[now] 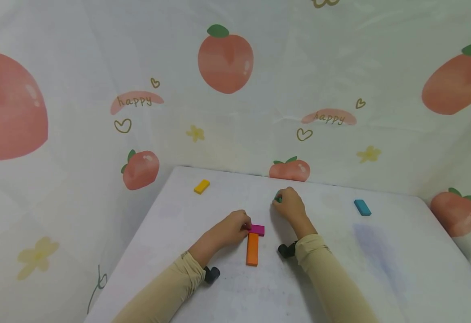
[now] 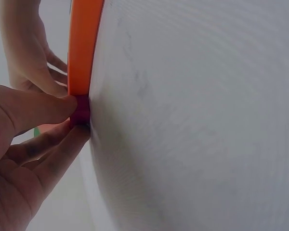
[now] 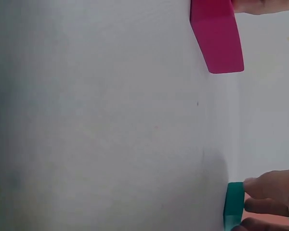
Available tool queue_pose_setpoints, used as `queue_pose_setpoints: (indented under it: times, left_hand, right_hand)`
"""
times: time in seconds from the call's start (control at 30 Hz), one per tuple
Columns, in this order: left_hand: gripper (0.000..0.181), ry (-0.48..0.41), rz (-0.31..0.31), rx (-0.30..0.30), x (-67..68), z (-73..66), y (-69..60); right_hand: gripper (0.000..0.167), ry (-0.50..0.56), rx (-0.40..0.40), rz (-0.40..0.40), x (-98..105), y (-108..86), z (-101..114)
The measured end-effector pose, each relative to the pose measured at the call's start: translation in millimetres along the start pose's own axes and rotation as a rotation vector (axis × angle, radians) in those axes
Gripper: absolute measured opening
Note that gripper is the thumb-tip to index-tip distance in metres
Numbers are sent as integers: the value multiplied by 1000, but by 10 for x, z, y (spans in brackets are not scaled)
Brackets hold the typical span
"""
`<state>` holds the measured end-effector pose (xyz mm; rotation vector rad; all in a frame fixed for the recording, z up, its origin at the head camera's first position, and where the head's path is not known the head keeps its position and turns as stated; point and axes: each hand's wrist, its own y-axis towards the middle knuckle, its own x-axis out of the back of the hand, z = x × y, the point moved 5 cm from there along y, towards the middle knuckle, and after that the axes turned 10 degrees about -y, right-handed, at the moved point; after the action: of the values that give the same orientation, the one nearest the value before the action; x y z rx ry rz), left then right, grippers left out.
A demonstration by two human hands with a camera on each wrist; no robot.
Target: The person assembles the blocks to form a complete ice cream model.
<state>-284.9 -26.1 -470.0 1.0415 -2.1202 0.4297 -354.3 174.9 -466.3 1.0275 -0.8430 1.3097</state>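
Just below the centre of the head view, the left hand (image 1: 234, 228) is pinching a magenta rectangular block (image 1: 258, 230), which is touching the upper end of an orange oblong block (image 1: 253, 250) on the white bench (image 1: 239, 298). Right of centre, the right hand (image 1: 292, 205) is pinching a teal rectangular block (image 3: 234, 204). A yellow rectangular block (image 1: 201, 186) is lying left of centre, a blue rectangular block (image 1: 362, 207) farther right.

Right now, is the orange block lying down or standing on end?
Lying down: the head view shows the orange block stretched lengthwise along the table, its far end at the pink block.
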Motion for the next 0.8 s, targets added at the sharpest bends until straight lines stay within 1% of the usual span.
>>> queue_pose_setpoints:
  times: [0.27, 0.47, 0.8]
  left_hand:
    - [8, -9, -9, -2, -11, 19, 0]
    - [7, 1, -15, -10, -18, 30, 2]
    - [8, 2, -13, -10, 8, -9, -19]
  right_hand:
    - [24, -12, -22, -7, -37, 37, -2]
    - [21, -29, -23, -3, -31, 43, 15]
    - [22, -31, -34, 25, -50, 19, 43]
